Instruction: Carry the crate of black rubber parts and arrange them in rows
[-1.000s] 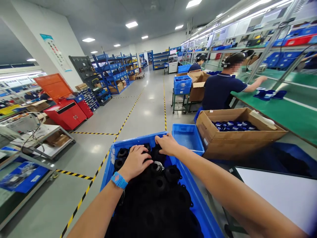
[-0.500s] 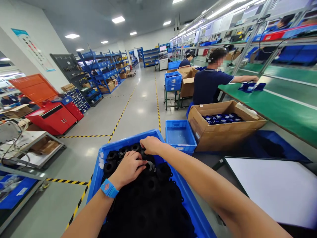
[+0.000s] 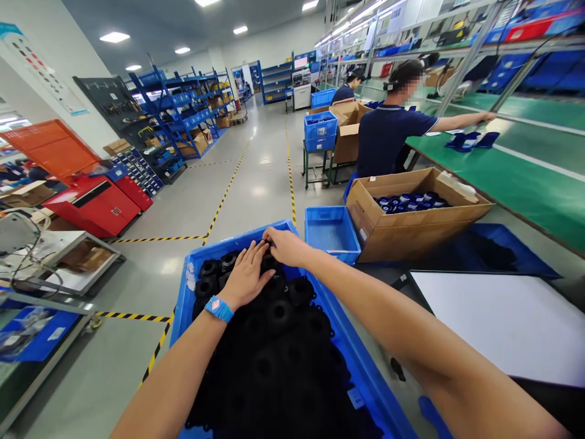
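A large blue bin (image 3: 181, 299) in front of me is filled with black ring-like parts (image 3: 278, 312), each with a round hole. My left hand (image 3: 249, 277), with a blue watch on its wrist, lies over the parts near the far end. Its fingers are stretched out and its thumb stands apart. Beside its fingertips, my right hand (image 3: 287, 247) is at the bin's far end with fingers curled in a pinch. Whatever it grips is hidden by the fingers.
An empty blue crate (image 3: 331, 228) and a cardboard box (image 3: 406, 228) of blue-and-white parts stand to the right. A white board (image 3: 498, 323) lies nearer. A co-worker (image 3: 388, 134) sits at the green bench (image 3: 525, 164). Left are a red cabinet (image 3: 98, 207) and a cart (image 3: 77, 256).
My left hand has moved forward to my right hand and its fingers have straightened. The silvery part under it no longer shows. My view has tilted down slightly; the co-worker's arm reaches farther out.
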`<state>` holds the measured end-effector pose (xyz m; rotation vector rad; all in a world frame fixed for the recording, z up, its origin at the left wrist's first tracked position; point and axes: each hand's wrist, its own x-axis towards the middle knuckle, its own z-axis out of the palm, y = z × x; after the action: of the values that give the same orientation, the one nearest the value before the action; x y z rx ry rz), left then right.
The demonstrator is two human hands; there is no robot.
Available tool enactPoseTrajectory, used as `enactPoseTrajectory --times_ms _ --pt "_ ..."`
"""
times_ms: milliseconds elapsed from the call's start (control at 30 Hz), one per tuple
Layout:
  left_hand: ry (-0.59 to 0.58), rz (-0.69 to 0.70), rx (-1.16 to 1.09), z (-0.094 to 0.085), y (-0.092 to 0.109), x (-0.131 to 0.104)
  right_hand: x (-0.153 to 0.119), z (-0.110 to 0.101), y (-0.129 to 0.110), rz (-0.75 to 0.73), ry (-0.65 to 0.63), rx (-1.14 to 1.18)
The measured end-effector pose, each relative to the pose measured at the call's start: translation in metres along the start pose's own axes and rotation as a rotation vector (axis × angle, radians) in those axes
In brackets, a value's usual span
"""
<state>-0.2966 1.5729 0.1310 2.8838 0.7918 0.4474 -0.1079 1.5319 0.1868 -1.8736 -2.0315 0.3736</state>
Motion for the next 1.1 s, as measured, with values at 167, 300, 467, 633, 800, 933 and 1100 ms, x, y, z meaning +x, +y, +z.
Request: enactPoseTrajectory --times_ms 167,300,467,633,800,933,1100 --pt "-0.082 0.010 0.046 -0.010 -0.002 0.014 -0.045 -0.015 0.003 -0.086 0.193 0.150" --pt "-0.168 0.061 0.052 -0.010 0.000 0.033 -0.072 -0.021 0.006 -0.084 0.246 0.227" --pt "-0.259 0.006 0.040 0.000 0.004 0.032 -0.108 -0.036 0.000 -0.074 0.187 0.184" --pt "-0.297 -0.051 -0.008 0.003 -0.004 0.027 -0.175 -0.051 -0.031 -0.200 -0.226 -0.005" --pt "-0.217 -0.061 -0.049 -0.017 0.026 0.011 -0.231 -0.013 -0.057 -0.367 -0.470 -0.401" --pt "-0.196 0.329 -0.132 -0.050 0.087 -0.035 -0.245 0.023 -0.058 -0.420 -0.569 -0.592" --pt "-0.366 0.606 -0.172 -0.056 0.126 -0.092 -0.249 0.045 -0.053 -0.426 -0.500 -0.610"
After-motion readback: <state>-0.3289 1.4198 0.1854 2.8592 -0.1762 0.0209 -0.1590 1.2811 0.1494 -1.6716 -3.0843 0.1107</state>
